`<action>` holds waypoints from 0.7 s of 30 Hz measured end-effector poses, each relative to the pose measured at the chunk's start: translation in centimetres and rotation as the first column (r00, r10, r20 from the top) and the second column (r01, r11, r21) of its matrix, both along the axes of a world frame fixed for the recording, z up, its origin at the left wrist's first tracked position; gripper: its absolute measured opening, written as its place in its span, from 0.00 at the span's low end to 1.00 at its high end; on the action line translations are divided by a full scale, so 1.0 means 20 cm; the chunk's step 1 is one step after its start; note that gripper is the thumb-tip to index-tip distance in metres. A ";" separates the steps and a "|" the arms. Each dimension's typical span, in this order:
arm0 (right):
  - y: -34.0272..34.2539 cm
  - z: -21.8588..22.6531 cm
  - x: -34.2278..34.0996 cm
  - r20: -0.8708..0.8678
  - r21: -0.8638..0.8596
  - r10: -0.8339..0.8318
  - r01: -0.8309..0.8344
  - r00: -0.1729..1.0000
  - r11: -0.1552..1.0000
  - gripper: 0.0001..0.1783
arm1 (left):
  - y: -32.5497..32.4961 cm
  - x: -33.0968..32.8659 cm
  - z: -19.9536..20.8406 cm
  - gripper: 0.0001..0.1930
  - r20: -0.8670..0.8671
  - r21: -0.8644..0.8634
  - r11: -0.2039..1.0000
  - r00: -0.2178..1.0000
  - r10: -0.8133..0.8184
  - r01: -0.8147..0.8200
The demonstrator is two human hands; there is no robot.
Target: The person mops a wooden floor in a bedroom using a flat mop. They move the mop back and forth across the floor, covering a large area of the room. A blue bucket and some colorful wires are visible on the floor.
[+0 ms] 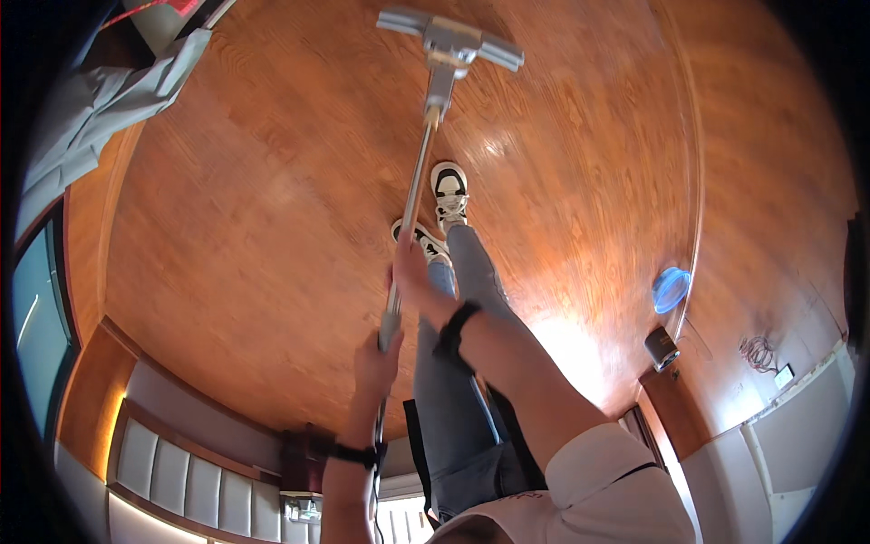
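A long metal-poled mop (418,172) slants away from me, its wide grey T-shaped head (451,41) on the wooden floor at the far side. Lower on the pole, my left hand (375,361) is wrapped around the grey grip near its upper end. My right hand (410,272) closes round the metal shaft farther down toward the head. Both wrists carry black bands. My shoes (449,189) stand just right of the shaft; one of them is partly covered by it.
On the right, a blue plastic basin (671,289) and a dark cylindrical container (662,348) stand by a floor strip, with a coiled cable (759,354) beyond. Grey fabric (104,118) hangs at the left. A padded headboard panel (186,479) lies at lower left.
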State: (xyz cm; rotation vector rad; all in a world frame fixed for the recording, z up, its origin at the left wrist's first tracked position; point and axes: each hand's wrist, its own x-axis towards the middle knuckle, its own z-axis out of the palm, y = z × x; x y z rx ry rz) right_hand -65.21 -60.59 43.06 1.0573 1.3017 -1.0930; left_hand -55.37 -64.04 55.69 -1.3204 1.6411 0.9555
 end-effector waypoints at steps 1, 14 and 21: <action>-0.01 -0.06 -0.17 0.031 0.005 0.010 -0.010 0.999 1.000 0.26 | -0.01 -0.12 -0.07 0.22 -0.042 0.000 1.000 0.999 0.008 -0.008; 0.14 0.27 0.01 0.060 -0.094 0.144 -0.138 0.988 0.986 0.27 | 0.19 0.20 0.33 0.19 0.116 0.043 0.998 0.992 0.041 -0.046; 0.11 0.31 -0.21 0.106 -0.008 0.107 -0.107 0.989 0.994 0.24 | 0.20 -0.18 0.36 0.18 0.008 -0.072 0.995 0.997 -0.071 0.072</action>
